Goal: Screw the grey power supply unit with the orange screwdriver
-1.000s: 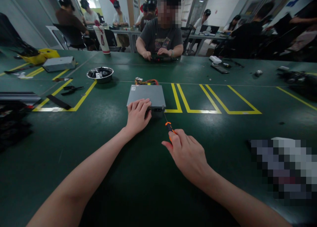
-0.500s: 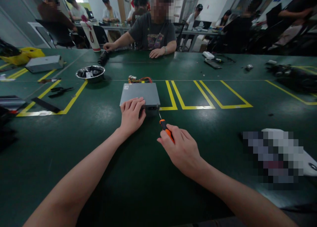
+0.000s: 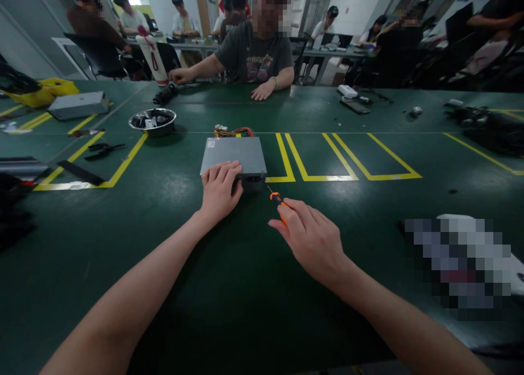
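A grey metal power supply unit [image 3: 235, 152] lies flat on the green table, with its socket side facing me and a bundle of coloured wires [image 3: 241, 131] at its far side. My left hand [image 3: 221, 186] holds the box at its near left part, fingers on the top and thumb down the near side. In my right hand [image 3: 313, 236] is an orange and black screwdriver [image 3: 277, 198], gripped by the handle. Its thin shaft points up and left to the near right corner of the box; whether the tip touches it I cannot tell.
Yellow tape [image 3: 327, 177] marks rectangles on the table. A steel bowl [image 3: 174, 125] of small parts stands back left, near another grey box [image 3: 79, 106] and black pieces [image 3: 79, 173]. A person [image 3: 257, 53] sits opposite. A pixelated object [image 3: 458, 266] lies at right.
My right hand and the screwdriver have shifted slightly right, and the shaft now slants more. My left hand stays on the power supply unit. The whole view has moved a little.
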A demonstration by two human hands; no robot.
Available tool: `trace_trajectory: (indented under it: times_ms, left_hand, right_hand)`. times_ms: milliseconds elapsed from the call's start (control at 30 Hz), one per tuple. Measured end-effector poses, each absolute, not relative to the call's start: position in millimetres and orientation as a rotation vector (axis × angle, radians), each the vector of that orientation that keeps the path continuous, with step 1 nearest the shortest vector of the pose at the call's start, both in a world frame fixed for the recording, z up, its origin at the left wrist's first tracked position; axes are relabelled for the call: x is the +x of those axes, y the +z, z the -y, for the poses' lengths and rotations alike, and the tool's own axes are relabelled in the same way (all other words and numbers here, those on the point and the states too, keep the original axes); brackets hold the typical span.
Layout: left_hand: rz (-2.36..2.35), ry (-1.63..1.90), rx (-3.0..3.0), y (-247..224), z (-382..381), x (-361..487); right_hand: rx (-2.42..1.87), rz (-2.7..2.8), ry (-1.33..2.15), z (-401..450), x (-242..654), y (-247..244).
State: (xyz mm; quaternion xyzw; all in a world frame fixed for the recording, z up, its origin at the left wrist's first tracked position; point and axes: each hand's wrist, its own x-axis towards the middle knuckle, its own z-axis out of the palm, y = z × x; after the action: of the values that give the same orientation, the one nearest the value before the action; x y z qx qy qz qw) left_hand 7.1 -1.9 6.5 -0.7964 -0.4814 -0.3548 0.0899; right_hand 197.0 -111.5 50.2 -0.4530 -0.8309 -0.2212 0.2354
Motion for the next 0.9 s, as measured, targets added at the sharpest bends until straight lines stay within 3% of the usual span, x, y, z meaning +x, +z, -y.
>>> trace_trajectory:
  times_ms: [233, 467, 900]
  left_hand:
    - [1.426, -1.057, -2.370, 7, 2, 6]
    - [1.433, -1.061, -2.383, 8, 3, 6]
    - [1.425, -1.066, -2.384, 6, 3, 5]
  right_hand:
    - [-1.114, 2.489, -0.562, 122, 183, 44]
    - [-1.079, 2.348, -0.723, 114, 187, 45]
    - [-1.125, 2.376, -0.691, 117, 188, 39]
